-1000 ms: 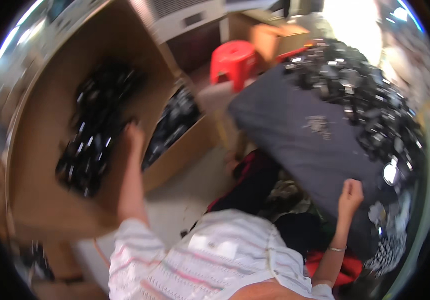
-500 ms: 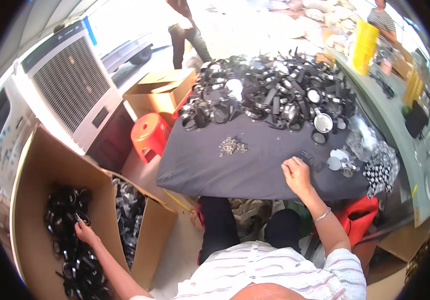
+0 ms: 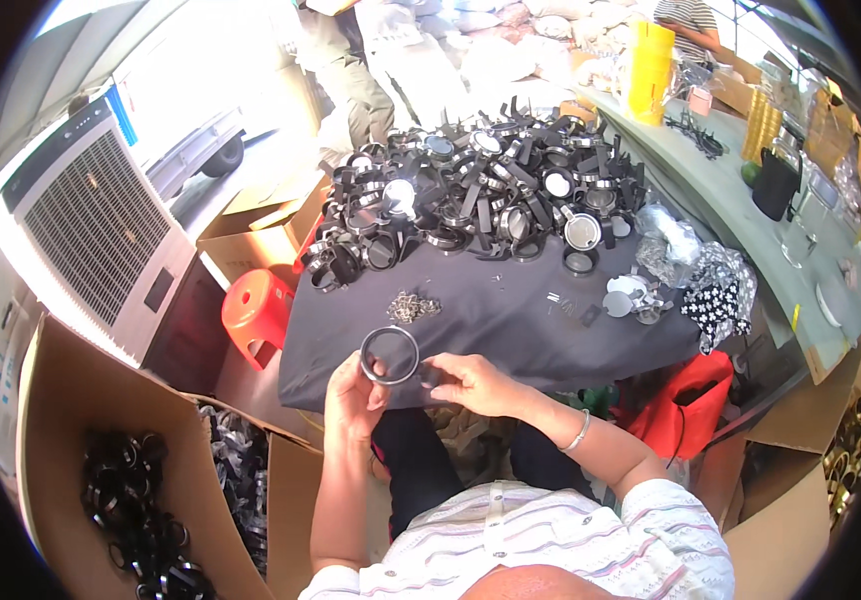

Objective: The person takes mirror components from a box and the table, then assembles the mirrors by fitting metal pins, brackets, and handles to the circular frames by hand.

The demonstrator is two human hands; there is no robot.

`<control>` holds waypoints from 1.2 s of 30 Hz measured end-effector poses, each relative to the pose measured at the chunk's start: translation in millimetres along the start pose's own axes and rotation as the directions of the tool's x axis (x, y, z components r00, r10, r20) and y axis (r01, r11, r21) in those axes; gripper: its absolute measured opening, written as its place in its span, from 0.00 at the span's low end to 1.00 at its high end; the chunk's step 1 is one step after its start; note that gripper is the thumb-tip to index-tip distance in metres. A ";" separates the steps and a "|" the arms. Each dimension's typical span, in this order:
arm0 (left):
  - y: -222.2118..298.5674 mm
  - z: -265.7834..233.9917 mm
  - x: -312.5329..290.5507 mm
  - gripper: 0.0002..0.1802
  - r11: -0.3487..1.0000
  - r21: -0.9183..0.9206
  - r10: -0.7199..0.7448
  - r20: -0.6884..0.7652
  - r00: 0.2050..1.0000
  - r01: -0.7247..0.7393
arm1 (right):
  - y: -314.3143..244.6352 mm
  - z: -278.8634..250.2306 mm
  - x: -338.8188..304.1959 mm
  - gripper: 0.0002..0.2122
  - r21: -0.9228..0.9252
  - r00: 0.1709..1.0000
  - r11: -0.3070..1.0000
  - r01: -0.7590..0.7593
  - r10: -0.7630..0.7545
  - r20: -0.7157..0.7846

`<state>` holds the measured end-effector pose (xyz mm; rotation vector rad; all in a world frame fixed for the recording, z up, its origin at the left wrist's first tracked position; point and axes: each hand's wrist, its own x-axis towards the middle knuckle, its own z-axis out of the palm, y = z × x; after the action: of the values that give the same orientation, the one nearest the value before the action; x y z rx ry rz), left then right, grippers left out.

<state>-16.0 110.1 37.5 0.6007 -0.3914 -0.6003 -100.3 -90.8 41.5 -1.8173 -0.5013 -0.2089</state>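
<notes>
My left hand holds a black ring-shaped frame upright at the near edge of the dark grey cloth-covered table. My right hand touches the ring's right side with its fingertips, pinching a small dark part. Just beyond the ring lies a small heap of metal bits. A big pile of black ring frames with handles covers the far half of the table.
A large open cardboard box at my lower left holds more black rings. A red plastic stool, an air cooler, a red bag and a patterned cloth surround the table. Other people stand at the back.
My left hand has come up out of the cardboard box with a black ring. My right hand has moved from the table top to meet it. The view has swung toward the table.
</notes>
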 end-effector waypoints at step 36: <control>-93.2 16.6 55.3 0.30 0.658 0.753 0.089 -0.046 0.995 -0.024 | 37.1 -232.0 -119.9 0.06 -0.864 0.832 -0.238 -0.445 0.249 -0.497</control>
<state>-20.2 6.8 1.2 1.4144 -0.5877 -0.3246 -165.1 -346.3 33.1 -3.4056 0.6831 -0.3542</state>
